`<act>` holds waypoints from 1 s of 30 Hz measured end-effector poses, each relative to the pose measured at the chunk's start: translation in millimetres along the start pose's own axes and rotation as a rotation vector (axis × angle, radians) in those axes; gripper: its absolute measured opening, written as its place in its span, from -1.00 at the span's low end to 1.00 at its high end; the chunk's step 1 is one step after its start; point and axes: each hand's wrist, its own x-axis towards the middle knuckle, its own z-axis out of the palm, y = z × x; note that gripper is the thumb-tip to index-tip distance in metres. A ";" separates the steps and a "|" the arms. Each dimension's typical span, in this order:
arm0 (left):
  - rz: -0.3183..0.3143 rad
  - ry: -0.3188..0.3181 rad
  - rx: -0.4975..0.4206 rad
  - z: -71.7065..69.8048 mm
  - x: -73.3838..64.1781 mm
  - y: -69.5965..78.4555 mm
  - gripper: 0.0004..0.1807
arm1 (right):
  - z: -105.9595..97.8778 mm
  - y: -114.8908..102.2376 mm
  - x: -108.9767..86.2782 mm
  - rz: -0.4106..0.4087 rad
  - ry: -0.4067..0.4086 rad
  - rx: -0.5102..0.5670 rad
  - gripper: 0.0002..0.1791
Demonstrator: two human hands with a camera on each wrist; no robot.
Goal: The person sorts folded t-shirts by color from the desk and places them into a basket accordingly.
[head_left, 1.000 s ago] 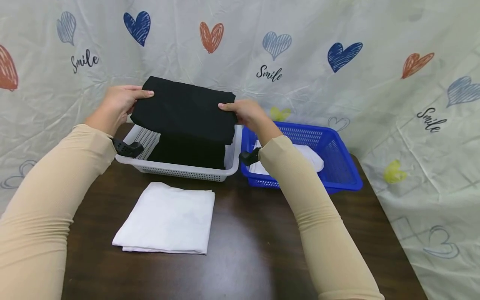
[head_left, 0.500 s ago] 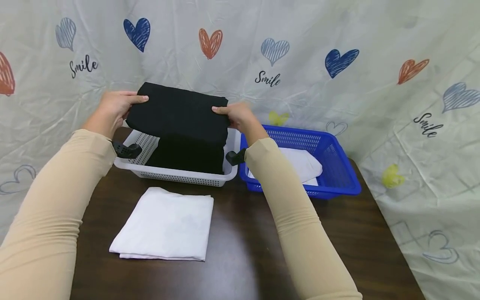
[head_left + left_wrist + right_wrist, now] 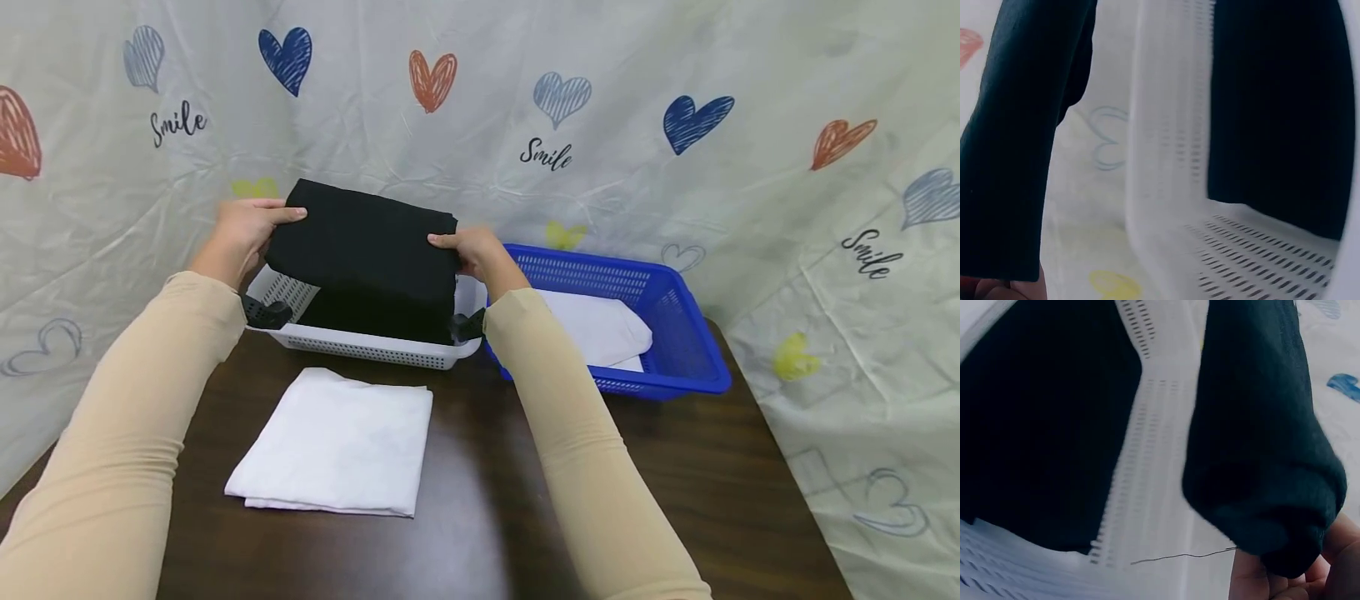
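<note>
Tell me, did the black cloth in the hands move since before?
Yes. In the head view, the held black cloth has moved down and slightly left, compared with the orange heart above it.

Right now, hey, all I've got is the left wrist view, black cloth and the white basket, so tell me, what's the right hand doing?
Observer: The right hand grips the right end of the raised black cloth.
Operator: Anything loose at that end?
Observer: Yes, the right wrist view shows a thin dark thread trailing beside the hand.
Operator: And what's on the table in front of the white basket?
Observer: A folded white cloth lies there, apart from the basket.
</note>
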 end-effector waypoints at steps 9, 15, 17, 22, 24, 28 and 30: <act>-0.044 -0.015 0.173 2.7 3.9 -34.8 -0.13 | 4.7 25.1 3.7 0.077 0.028 -0.005 -0.39; -0.032 -0.003 0.156 5.2 6.4 -51.5 -0.15 | 7.8 36.2 4.4 0.078 0.071 -0.056 -0.36; -0.040 -0.013 0.159 6.1 6.1 -54.3 -0.13 | 7.8 38.8 3.9 0.074 0.079 -0.049 -0.38; -0.055 -0.007 0.169 9.2 6.6 -61.5 -0.14 | 8.4 46.2 5.1 0.048 0.078 -0.068 -0.36; -0.068 0.000 0.173 9.5 6.7 -64.3 -0.16 | 9.5 49.1 7.0 0.037 0.079 -0.077 -0.34; -0.061 -0.005 0.167 9.5 7.4 -70.5 -0.17 | 12.2 54.8 12.8 0.043 0.092 -0.077 -0.29; -0.053 -0.011 0.167 10.1 8.1 -73.8 -0.17 | 13.6 57.0 15.7 0.046 0.107 -0.078 -0.26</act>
